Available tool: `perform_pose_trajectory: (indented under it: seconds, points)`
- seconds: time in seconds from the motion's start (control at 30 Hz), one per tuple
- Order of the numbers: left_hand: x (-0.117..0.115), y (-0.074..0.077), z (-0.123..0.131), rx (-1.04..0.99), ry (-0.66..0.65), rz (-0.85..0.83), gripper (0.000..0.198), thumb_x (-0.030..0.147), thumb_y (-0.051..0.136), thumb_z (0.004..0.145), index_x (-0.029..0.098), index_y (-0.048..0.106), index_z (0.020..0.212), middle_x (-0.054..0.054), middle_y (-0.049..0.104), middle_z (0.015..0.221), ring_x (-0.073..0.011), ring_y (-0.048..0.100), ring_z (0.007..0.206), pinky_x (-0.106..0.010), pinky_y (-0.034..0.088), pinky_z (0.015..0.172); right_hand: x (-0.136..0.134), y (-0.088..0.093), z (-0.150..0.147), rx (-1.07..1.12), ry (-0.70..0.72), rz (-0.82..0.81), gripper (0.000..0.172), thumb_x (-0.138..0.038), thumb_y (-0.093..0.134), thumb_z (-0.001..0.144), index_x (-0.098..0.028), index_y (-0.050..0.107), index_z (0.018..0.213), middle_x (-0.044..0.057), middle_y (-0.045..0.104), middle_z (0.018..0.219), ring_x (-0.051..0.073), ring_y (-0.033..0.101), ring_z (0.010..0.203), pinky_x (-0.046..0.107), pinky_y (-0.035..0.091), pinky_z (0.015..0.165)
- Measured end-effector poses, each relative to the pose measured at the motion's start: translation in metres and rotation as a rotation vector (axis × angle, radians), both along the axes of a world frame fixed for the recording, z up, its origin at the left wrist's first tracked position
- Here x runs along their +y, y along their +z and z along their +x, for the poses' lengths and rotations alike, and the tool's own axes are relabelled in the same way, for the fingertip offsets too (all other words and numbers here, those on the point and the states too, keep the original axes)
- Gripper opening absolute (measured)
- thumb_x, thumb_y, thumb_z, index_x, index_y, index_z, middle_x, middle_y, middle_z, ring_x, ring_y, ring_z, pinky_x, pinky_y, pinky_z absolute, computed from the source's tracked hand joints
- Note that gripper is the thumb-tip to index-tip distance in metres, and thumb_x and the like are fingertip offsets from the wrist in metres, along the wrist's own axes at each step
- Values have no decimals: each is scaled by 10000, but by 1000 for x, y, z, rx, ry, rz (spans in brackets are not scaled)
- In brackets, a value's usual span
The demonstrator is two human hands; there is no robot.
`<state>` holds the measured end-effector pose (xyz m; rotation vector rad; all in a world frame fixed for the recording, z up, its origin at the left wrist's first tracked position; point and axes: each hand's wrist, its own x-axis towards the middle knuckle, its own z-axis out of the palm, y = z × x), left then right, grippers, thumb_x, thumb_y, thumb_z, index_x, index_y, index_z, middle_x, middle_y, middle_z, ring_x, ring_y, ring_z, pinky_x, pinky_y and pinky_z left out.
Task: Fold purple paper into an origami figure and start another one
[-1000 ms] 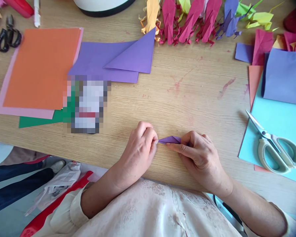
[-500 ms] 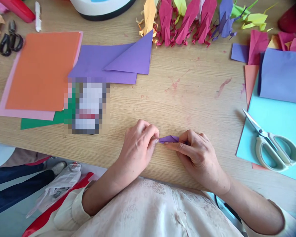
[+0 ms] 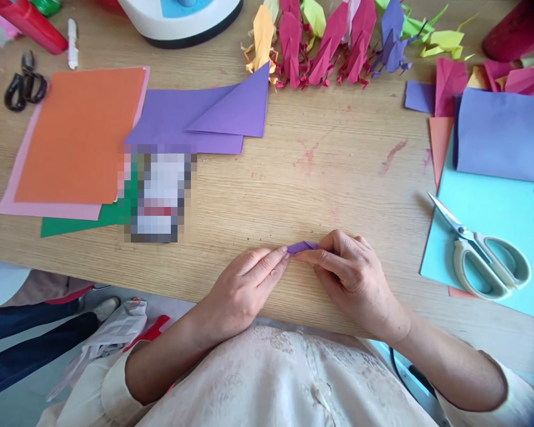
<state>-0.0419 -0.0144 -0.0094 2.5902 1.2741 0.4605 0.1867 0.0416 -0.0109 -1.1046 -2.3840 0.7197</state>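
A small folded purple paper piece [image 3: 301, 247] lies on the wooden table [image 3: 293, 172] near its front edge. My right hand [image 3: 351, 276] pinches its right end between thumb and fingers. My left hand [image 3: 244, 284] lies flatter, its fingers stretched toward the piece, with the fingertips touching its left tip.
Orange, pink and green sheets [image 3: 78, 136] lie at the left, a folded purple sheet [image 3: 200, 118] behind. Folded paper figures [image 3: 333, 35] line the back edge. White scissors [image 3: 480, 249] rest on a light-blue sheet [image 3: 485, 213] at right. Black scissors [image 3: 24, 86] sit far left. Someone's legs show below the table edge.
My left hand has gone from a closed pinch on the piece's left tip to stretched fingers laid against it. The right hand keeps its grip.
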Motion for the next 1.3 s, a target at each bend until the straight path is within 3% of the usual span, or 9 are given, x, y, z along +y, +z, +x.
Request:
perform_pose_trajectory:
  seconds: [0.1,0.27,0.53,0.67,0.93,1.07,1.3]
  points:
    - [2,3,1,46,-5,21,367,131,389,1016,92,498,1365,-128,650,1292,-228,622,1152,-372,537,989,0,1,-1,5,-52,-34,81,-142,534,950,-196,564,899,0,574,805,136,532,713,311,357,701]
    - [4,8,0,154,-61,54,384,129,334,1024,61,490,1368,-132,651,1252,-218,615,1131,-359,533,1007,-1,0,-2,-1,-84,-39,158,-100,541,911,-208,447,842,-28,508,751,129,488,660,301,346,683]
    - [7,13,6,229,-74,61,406,108,264,1026,46,489,1359,-115,675,1168,-203,627,1042,-339,552,950,0,1,-3,-12,-69,-27,186,-64,532,893,-211,428,846,-24,522,776,131,492,680,297,340,682]
    - [7,14,6,203,-69,36,421,137,217,1042,78,498,1350,-105,659,1207,-199,599,1134,-336,519,1007,0,1,-3,-19,-65,-28,181,-70,542,892,-212,438,848,-15,548,799,139,511,707,301,341,690]
    - [5,15,12,236,-71,1,406,122,272,1025,60,491,1361,-118,658,1158,-203,609,1070,-343,515,997,0,0,-4,-12,-66,-32,169,-75,537,887,-211,447,842,-11,556,796,147,520,717,306,345,693]
    - [5,16,16,199,-50,17,393,130,258,1033,102,551,1293,-98,647,1214,-195,592,1135,-336,514,1024,2,2,2,47,-69,-125,166,-62,540,870,-213,478,901,-17,556,805,140,523,718,292,370,704]
    - [4,10,14,228,-104,54,420,110,247,1022,26,488,1356,-123,644,1218,-212,586,1124,-326,522,1015,10,7,18,159,-61,-400,108,-120,501,928,-221,525,959,-18,581,815,123,522,696,257,386,641]
